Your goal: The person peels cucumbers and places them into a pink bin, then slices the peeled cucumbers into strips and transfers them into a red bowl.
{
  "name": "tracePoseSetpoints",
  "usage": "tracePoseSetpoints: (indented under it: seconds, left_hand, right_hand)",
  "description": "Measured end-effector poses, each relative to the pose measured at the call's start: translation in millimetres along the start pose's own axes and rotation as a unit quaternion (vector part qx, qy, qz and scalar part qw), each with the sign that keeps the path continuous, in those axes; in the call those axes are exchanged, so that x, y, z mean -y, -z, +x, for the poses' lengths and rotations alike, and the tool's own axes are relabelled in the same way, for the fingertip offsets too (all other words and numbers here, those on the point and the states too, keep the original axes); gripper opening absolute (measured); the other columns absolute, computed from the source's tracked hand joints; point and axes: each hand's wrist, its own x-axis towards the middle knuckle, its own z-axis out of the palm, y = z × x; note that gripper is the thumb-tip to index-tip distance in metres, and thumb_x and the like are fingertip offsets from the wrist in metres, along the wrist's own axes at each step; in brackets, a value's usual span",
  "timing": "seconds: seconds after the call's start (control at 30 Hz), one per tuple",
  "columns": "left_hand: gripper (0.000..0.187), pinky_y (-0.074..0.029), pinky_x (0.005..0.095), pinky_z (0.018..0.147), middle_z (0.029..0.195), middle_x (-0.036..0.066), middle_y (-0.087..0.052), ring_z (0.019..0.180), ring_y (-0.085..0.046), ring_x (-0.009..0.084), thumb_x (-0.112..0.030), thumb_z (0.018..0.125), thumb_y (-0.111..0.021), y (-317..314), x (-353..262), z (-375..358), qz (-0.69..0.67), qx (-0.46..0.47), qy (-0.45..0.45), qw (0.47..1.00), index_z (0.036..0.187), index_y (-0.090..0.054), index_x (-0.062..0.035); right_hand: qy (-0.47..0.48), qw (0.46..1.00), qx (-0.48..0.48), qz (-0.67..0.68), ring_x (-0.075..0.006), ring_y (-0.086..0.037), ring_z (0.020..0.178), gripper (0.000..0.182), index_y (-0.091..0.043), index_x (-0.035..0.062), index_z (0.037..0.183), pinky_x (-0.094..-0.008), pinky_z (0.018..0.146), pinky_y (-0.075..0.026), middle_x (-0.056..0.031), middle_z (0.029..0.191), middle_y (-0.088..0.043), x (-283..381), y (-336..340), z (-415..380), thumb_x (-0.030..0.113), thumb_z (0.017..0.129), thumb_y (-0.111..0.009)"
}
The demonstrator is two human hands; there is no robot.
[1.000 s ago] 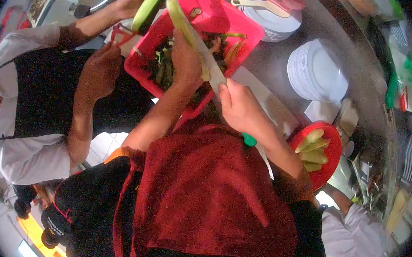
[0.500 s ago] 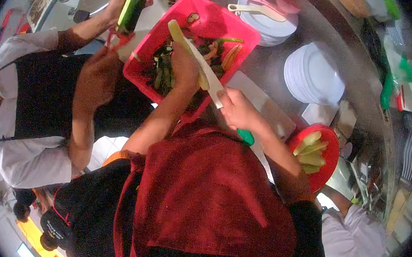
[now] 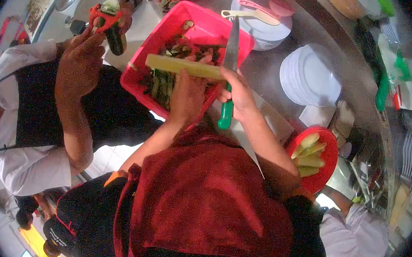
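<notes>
My left hand (image 3: pixel 188 94) is closed on a long, pale peeled cucumber piece (image 3: pixel 172 65), held level over a pink-red bin (image 3: pixel 130 77). Cucumber scraps and peelings (image 3: pixel 163 87) lie in the bin below. My right hand (image 3: pixel 242 98) grips a kitchen knife (image 3: pixel 226 111) by its green handle, the blade pointing away from me. Its thumb and fingers are right at the cucumber's right end. Beyond that hand, a white cutting board (image 3: pixel 277 119) lies partly hidden by my forearm. On the right stands a red plate (image 3: pixel 330 153) with several pale cucumber pieces (image 3: pixel 310 156).
At the left, a co-worker's hand (image 3: pixel 82 49) holds a red peeler (image 3: pixel 106 19) against a dark green cucumber (image 3: pixel 115 42). Two stacks of white plates (image 3: pixel 315 77) stand behind the board, the farther one bearing a cream-handled utensil (image 3: pixel 251 16). Another person's sleeve (image 3: pixel 354 237) is at lower right.
The cucumber piece has turned from slanted to level. The knife has swung away from lying along it and now points upward. The co-worker's cucumber has come down and turned.
</notes>
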Motion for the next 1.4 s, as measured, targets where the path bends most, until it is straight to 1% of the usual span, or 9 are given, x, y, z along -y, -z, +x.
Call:
tracePoseSetpoints:
  seconds: [0.17,0.2,0.3,0.33,0.47,0.67,0.73,0.83,1.4]
  left_hand:
    - [0.092,-0.020,0.0527,0.112,0.154,0.018,-0.014,0.141,-0.017,0.0351,-0.073,0.084,-0.039,3.9,-60.4,-14.0,-0.036,0.335,0.147,0.930,0.149,-0.017,-0.0104]
    - [0.106,-0.038,0.0507,0.101,0.146,0.020,-0.032,0.130,-0.037,0.0349,-0.086,0.072,-0.035,-0.5,-63.9,-17.6,-0.051,0.239,0.178,0.953,0.146,-0.025,-0.0108]
    - [0.098,-0.051,0.0405,0.076,0.119,0.018,-0.054,0.100,-0.059,0.0289,-0.084,0.077,-0.027,18.1,-61.7,4.9,0.061,0.178,0.348,0.919,0.140,-0.035,-0.0094]
    - [0.078,-0.045,0.0305,0.049,0.079,0.010,-0.057,0.059,-0.056,0.0204,-0.073,0.088,-0.025,9.5,-49.8,-1.2,0.163,0.140,0.317,0.924,0.124,-0.047,-0.0075]
    - [0.055,-0.035,0.0273,0.037,0.054,0.004,-0.046,0.038,-0.040,0.0168,-0.055,0.098,-0.024,-8.4,-45.1,-9.3,0.285,0.049,0.277,0.916,0.097,-0.054,-0.0089]
    - [0.047,-0.037,0.0263,0.043,0.064,0.005,-0.050,0.048,-0.044,0.0152,-0.046,0.101,-0.026,-13.1,-47.2,-8.4,0.062,0.017,0.212,0.975,0.096,-0.051,-0.0073]
    - [0.047,-0.035,0.0265,0.042,0.061,0.004,-0.048,0.046,-0.042,0.0153,-0.048,0.100,-0.029,-22.2,-46.4,-8.1,0.094,0.030,0.178,0.979,0.100,-0.052,-0.0073]
    - [0.047,-0.034,0.0265,0.042,0.061,0.004,-0.048,0.045,-0.042,0.0148,-0.048,0.099,-0.033,-26.7,-49.8,-10.0,0.167,0.050,0.148,0.973,0.107,-0.053,-0.0066]
    - [0.048,-0.037,0.0224,0.051,0.072,0.001,-0.051,0.057,-0.045,0.0078,-0.045,0.101,-0.030,-45.6,-63.0,-19.7,0.402,0.037,0.020,0.915,0.116,-0.052,-0.0048]
  right_hand:
    - [-0.016,1.000,0.026,-0.007,-0.0034,-0.037,0.046,0.018,-0.051,0.0116,0.102,-0.0202,0.041,-0.032,0.0022,0.083,-0.053,44.7,-5.1,9.4,0.018,0.089,-0.062]
    - [-0.009,0.997,0.056,-0.061,-0.0031,-0.038,0.046,0.020,-0.051,0.0112,0.104,-0.0206,0.040,-0.032,0.0024,0.081,-0.053,50.8,-8.5,12.2,0.017,0.088,-0.063]
    - [0.004,0.976,0.087,-0.197,-0.0038,-0.042,0.045,0.029,-0.051,0.0082,0.111,-0.0217,0.039,-0.034,0.0014,0.078,-0.055,66.2,-33.7,12.0,0.017,0.087,-0.065]
    - [0.035,0.952,0.091,-0.291,-0.0052,-0.043,0.044,0.032,-0.051,0.0067,0.113,-0.0224,0.039,-0.036,0.0004,0.077,-0.057,67.7,-44.3,11.6,0.018,0.087,-0.066]
    - [0.077,0.892,0.074,-0.440,-0.0100,-0.048,0.041,0.034,-0.052,0.0026,0.117,-0.0267,0.039,-0.041,-0.0037,0.073,-0.059,71.8,-59.6,6.8,0.025,0.092,-0.060]
    - [0.097,0.884,-0.004,-0.458,-0.0097,-0.047,0.038,0.029,-0.054,0.0017,0.111,-0.0286,0.035,-0.040,-0.0039,0.061,-0.053,81.4,-50.9,-34.7,0.026,0.099,-0.044]
    - [0.153,0.798,0.018,-0.583,-0.0411,-0.059,0.065,0.025,-0.052,-0.0003,0.095,-0.0478,0.060,-0.046,-0.0245,0.075,-0.058,83.5,-48.9,-48.2,0.024,0.097,-0.045]
    - [0.204,0.766,0.023,-0.609,-0.0493,-0.055,0.079,0.025,-0.050,-0.0008,0.088,-0.0530,0.069,-0.042,-0.0289,0.080,-0.056,87.4,-59.4,-64.5,0.023,0.096,-0.045]
    - [0.233,0.747,0.044,-0.621,-0.0256,-0.046,0.054,0.024,-0.049,-0.0022,0.085,-0.0392,0.054,-0.039,-0.0170,0.063,-0.048,86.0,-52.2,-73.1,0.019,0.097,-0.046]
